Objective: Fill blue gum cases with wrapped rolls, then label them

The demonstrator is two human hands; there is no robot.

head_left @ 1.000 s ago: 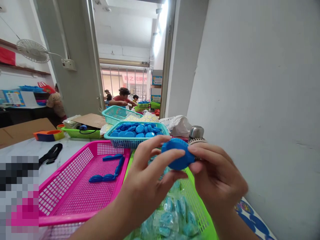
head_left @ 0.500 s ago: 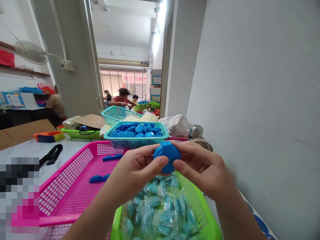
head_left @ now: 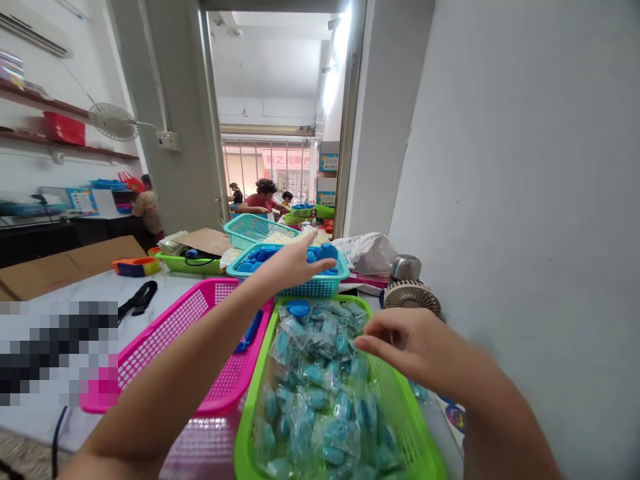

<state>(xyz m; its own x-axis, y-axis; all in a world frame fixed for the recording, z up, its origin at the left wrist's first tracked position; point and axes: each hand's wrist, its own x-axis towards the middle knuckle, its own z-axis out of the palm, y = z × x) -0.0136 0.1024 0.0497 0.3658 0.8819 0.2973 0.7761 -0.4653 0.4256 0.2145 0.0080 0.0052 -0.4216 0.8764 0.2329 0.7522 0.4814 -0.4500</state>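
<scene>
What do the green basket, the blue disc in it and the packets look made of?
Green basket: moulded plastic, semi-gloss; slotted walls.
Blue disc: probably hard plastic, smooth; evenly coloured.
Packets: likely clear plastic film, shiny; crinkled, teal pieces showing through.

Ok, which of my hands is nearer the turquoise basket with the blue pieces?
Left. Your left hand is over the turquoise basket, by the blue pieces. Your right hand is nearer you, by the right side of the green basket.
</scene>
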